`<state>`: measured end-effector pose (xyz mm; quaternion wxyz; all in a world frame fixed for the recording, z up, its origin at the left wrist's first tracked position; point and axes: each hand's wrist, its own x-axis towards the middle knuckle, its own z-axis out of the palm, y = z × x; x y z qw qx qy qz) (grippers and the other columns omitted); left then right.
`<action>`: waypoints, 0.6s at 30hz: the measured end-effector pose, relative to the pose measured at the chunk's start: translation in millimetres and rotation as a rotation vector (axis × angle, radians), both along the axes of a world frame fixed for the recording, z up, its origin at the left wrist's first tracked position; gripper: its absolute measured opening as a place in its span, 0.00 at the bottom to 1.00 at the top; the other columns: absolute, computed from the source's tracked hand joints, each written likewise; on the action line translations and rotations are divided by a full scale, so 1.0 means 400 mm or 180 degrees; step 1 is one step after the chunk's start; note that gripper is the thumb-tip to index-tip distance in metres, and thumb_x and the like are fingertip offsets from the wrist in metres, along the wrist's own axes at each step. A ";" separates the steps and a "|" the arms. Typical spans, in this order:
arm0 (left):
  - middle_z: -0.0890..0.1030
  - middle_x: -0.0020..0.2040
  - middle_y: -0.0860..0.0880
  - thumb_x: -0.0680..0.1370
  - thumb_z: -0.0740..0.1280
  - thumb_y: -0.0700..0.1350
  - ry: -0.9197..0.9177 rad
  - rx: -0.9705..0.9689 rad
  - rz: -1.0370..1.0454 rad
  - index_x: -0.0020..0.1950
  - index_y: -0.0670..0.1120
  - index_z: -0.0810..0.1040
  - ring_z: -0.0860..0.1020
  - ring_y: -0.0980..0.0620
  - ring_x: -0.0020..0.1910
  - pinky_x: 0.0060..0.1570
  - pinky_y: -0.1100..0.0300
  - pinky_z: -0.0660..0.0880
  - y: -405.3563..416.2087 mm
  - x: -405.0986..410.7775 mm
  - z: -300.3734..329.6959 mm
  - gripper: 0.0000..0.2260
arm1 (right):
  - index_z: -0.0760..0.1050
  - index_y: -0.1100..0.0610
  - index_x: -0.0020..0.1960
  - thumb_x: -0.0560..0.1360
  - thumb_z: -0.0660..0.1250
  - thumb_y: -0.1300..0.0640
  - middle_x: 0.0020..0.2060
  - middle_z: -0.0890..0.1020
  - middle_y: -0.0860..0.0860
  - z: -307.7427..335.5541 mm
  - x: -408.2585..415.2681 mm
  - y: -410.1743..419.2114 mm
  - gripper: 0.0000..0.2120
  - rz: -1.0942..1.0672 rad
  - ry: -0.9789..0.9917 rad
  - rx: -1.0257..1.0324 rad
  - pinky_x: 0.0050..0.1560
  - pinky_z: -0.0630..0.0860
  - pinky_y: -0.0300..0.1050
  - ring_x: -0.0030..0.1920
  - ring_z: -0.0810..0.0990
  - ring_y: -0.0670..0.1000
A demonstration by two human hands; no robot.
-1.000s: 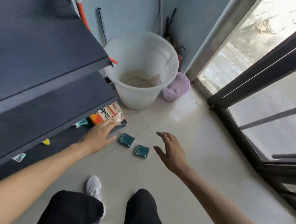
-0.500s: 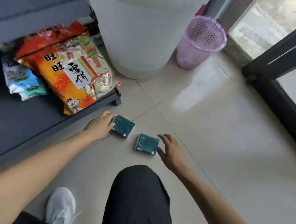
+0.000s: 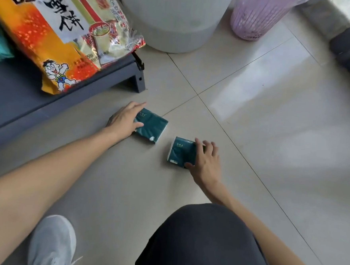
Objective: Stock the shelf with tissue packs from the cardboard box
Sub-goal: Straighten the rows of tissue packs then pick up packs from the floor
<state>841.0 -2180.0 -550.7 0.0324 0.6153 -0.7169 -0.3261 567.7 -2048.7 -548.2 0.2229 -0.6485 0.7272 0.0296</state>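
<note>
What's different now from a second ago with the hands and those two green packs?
Both hands came down to the floor. The left hand now grips the left tissue pack; the right hand has closed its fingers over the right tissue pack. Both packs lie on the floor tiles where they were, beside the shelf.

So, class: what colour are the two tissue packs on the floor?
Dark teal-green, with white ends: the left pack and the right pack, in the head view.

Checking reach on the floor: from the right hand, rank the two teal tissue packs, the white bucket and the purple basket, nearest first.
1. Tissue pack under the right hand: right tissue pack.
2. Left tissue pack, held by the left hand.
3. White bucket, far centre.
4. Purple basket, far right; close to call with the bucket.
</note>
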 end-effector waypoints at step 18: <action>0.79 0.53 0.55 0.75 0.75 0.42 0.0632 0.0312 0.0008 0.60 0.60 0.79 0.78 0.53 0.47 0.48 0.54 0.77 0.204 0.030 0.495 0.18 | 0.77 0.46 0.66 0.76 0.71 0.55 0.51 0.76 0.42 0.515 -0.038 0.184 0.18 -0.0884 -0.1596 -0.0338 0.48 0.75 0.40 0.47 0.76 0.45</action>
